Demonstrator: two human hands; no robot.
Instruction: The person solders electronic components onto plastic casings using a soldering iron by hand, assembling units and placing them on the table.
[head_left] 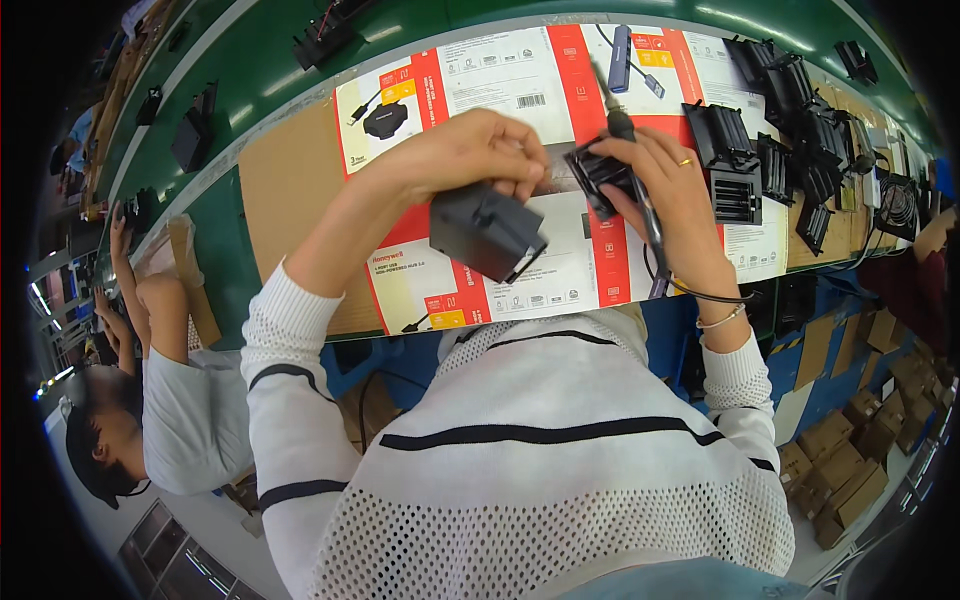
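Observation:
My left hand (490, 155) is curled closed at the upper edge of a black box-shaped plastic housing (485, 235). The housing tilts over the printed cardboard, and whether the fingertips also pinch something small cannot be made out. To its right, my right hand (665, 185) grips a corded pen-shaped tool (621, 125), which looks like a soldering iron. Its thin tip points away from me and its cable runs down past my wrist. The thumb and fingers of that hand also touch a small black slotted plastic part (600, 180), partly hidden by them.
Printed cardboard sheets (500, 75) cover the green bench (215, 225). Several black slotted parts (735, 195) are heaped at the right, near coiled black cable (895, 205). Another black housing (195, 130) stands far left. A co-worker (190, 410) sits at the left; cartons (840, 470) lie lower right.

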